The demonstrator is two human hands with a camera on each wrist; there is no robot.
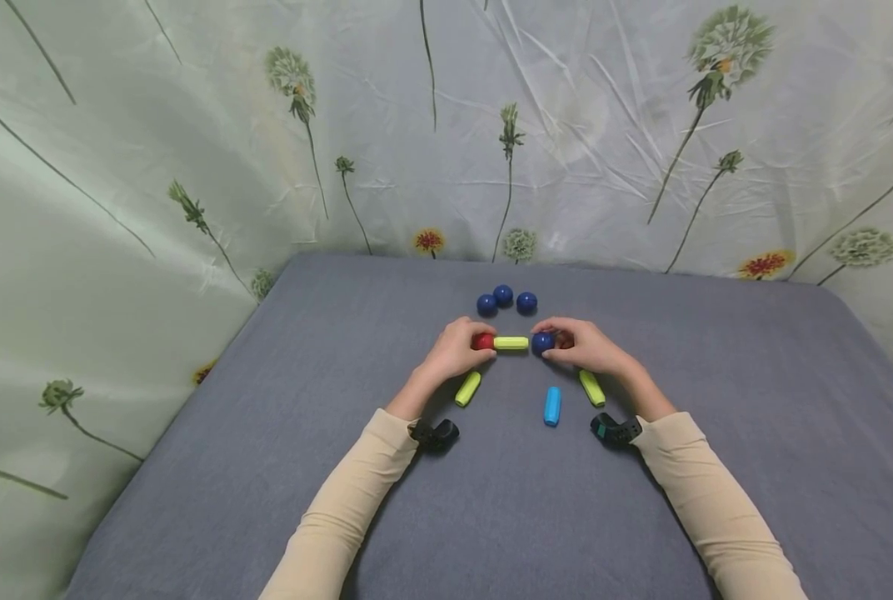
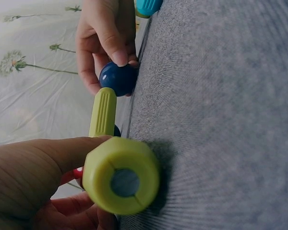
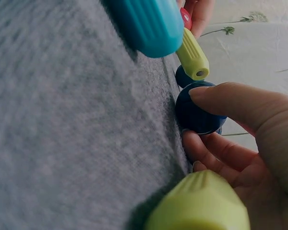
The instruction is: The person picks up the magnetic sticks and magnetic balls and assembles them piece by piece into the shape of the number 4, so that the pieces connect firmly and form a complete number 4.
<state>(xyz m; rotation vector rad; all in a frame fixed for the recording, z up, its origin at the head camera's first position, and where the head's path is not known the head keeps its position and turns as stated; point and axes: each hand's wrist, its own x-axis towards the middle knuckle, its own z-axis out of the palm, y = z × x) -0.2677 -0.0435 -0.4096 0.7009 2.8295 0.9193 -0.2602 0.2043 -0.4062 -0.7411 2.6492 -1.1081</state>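
My left hand [image 1: 457,348] pinches a red ball [image 1: 483,341] between thumb and fingers. A yellow-green magnetic rod [image 1: 511,342] extends from that ball toward the right, its end touching the ball. Between the thumb and fingers of my right hand [image 1: 592,348] is a blue ball [image 1: 542,342], resting at the cloth. In the right wrist view, the rod's free end [image 3: 200,73] shows a metal tip facing the blue ball [image 3: 198,112]; a narrow gap appears to separate them. The left wrist view has the red ball mostly hidden behind a nearer rod [image 2: 122,175].
Three blue balls [image 1: 502,295] sit together behind the hands. One yellow-green rod [image 1: 468,389] lies near the left wrist, another [image 1: 592,388] near the right. A light-blue rod [image 1: 552,406] lies between the forearms on the grey cloth [image 1: 491,517]. Flowered fabric [image 1: 566,150] hangs behind.
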